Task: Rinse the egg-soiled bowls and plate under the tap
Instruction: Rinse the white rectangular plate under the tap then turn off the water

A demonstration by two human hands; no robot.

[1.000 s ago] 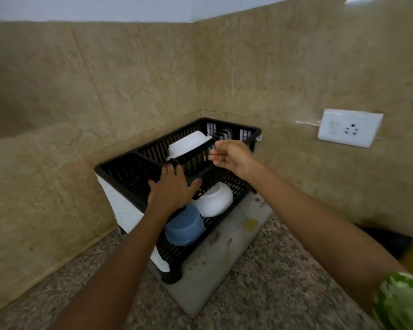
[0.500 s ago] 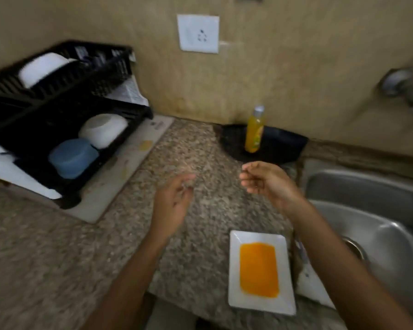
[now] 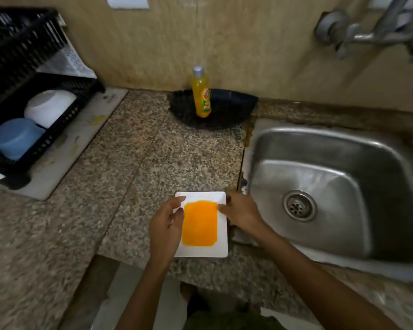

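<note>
Both hands have come away from the black plastic dish rack (image 3: 22,75), where a white bowl (image 3: 49,108) and a blue bowl (image 3: 14,136) sit upturned, suggesting only the plate remains. The white rectangular plate smeared with orange-yellow egg (image 3: 200,225) lies on the speckled granite counter (image 3: 134,158), just beside the steel sink (image 3: 332,186). The left hand (image 3: 166,222) and right hand (image 3: 240,210) flank it, fingers curled at its side rims; whether they grip yet is unclear.

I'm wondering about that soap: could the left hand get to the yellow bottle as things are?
Probably yes. The left hand is at the white plate's edge, and only bare granite counter lies between it and the yellow bottle, standing upright in a black dish.
</note>
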